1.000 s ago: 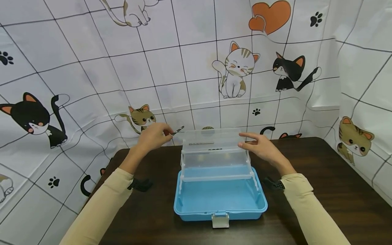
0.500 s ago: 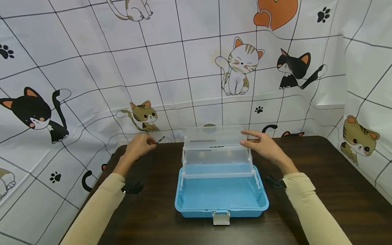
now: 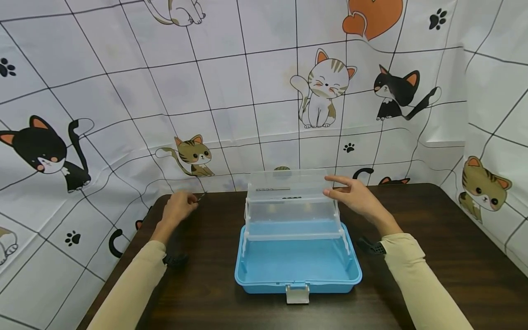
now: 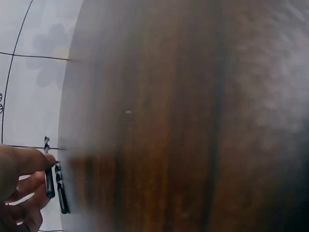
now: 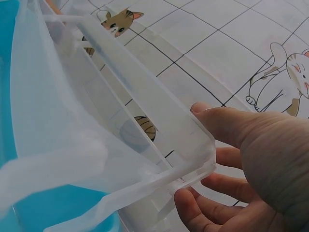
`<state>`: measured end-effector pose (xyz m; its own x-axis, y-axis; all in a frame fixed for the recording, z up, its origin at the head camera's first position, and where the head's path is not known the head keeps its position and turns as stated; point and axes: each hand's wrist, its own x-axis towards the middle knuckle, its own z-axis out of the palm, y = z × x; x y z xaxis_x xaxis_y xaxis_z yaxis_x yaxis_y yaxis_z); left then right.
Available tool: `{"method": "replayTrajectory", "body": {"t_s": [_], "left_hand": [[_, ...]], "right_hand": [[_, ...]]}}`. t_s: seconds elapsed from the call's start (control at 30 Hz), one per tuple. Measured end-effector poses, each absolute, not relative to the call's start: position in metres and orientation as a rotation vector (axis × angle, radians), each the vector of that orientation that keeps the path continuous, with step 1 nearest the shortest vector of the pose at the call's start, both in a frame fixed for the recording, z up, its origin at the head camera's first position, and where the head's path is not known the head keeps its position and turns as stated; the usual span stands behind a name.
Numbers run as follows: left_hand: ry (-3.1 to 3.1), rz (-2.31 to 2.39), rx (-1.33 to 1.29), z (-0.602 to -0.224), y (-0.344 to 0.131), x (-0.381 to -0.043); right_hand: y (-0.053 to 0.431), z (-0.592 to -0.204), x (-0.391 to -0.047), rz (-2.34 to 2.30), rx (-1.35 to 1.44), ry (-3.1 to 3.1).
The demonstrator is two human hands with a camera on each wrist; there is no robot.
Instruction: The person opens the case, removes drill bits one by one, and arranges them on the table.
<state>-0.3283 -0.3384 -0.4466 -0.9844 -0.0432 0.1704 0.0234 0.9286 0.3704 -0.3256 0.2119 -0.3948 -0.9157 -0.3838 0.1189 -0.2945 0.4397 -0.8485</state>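
Near the far left corner of the dark wooden table (image 3: 206, 275), the left hand (image 3: 177, 207) pinches a twist drill bit (image 4: 49, 182) around its middle, fingertips closed on it. A second bit (image 4: 62, 193) shows just beside; whether the two touch, I cannot tell. Being round and so near the edge, either could roll off if nudged or let go carelessly. To the right, the blue toolbox (image 3: 297, 288) stands open, its translucent upper tray (image 3: 309, 184) bearing a slender bit (image 3: 273, 189) and a dark bit (image 3: 292, 198). The right hand (image 3: 356, 198) spans the tray's right end, digits bracketing its corner; a slip or tug there might tilt it and send both bits sliding.
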Motion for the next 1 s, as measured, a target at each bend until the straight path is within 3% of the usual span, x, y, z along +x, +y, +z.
{"method": "replayTrajectory", "body": {"t_s": [0.3, 1.0], "left_hand": [[-2.956, -0.452, 0.126, -0.4555, -0.3429, -0.3259], [-2.947, -0.388, 0.11, -0.4531, -0.3383, -0.3263]], "right_hand": [[0.2124, -0.3958, -0.3255, -1.506, -0.613, 2.579], [0.2114, -0.3922, -0.3221, -1.493, -0.613, 2.591]]}}
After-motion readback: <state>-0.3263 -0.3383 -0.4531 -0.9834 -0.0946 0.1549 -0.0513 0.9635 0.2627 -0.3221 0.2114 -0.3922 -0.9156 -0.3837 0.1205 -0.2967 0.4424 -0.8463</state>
